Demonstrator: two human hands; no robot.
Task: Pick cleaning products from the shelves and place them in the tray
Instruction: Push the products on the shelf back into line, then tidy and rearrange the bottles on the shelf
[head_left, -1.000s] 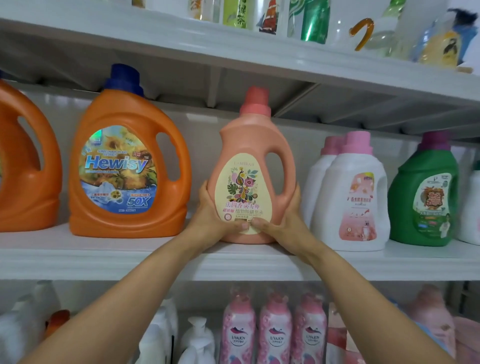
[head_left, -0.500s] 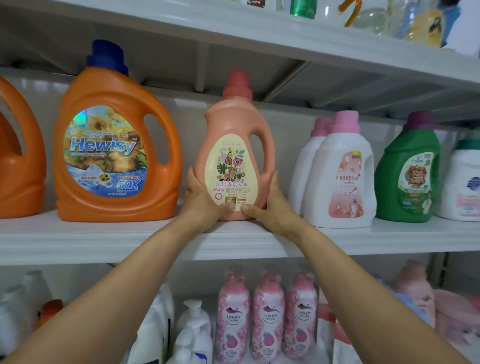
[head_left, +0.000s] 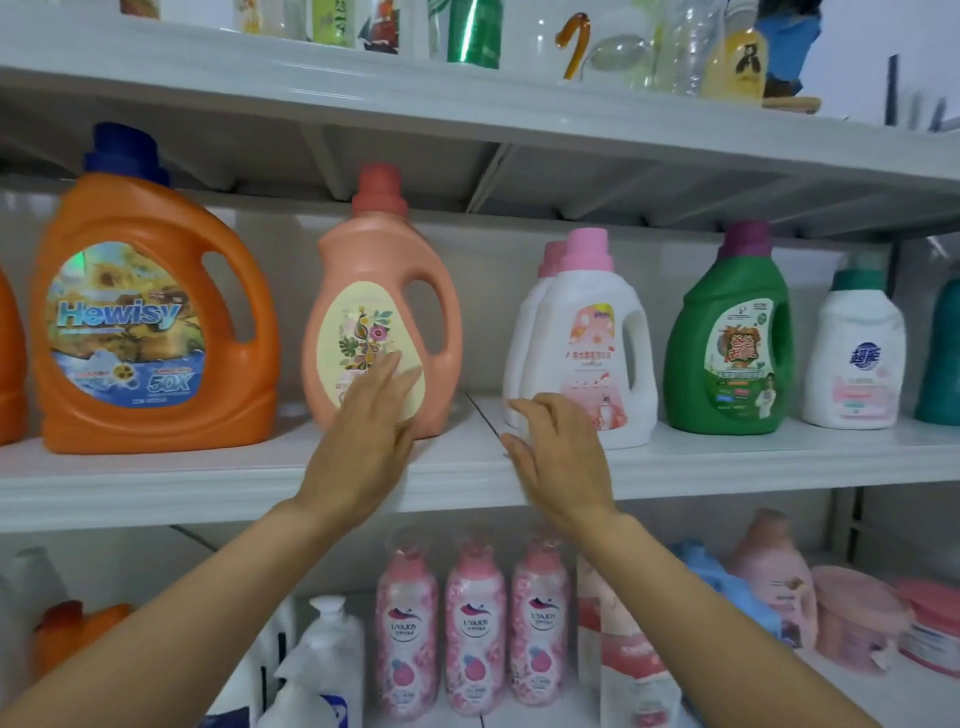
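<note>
Salmon-pink plastic handled bottle (head_left: 382, 312) upright, just right of big orange jug (head_left: 150, 322). Left hand (head_left: 363, 436) flat before its label, right hand (head_left: 558, 452) slack further right; both empty. Picking stage, I judge; next needs a grip.

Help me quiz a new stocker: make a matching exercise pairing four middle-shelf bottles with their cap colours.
Bottles:
1. orange Hewisy jug
2. salmon bottle
3. green bottle
4. front white handled bottle

Cap colours:
A. pink
B. dark blue
C. purple
D. red

Pairs: 1-B, 2-D, 3-C, 4-A
</note>
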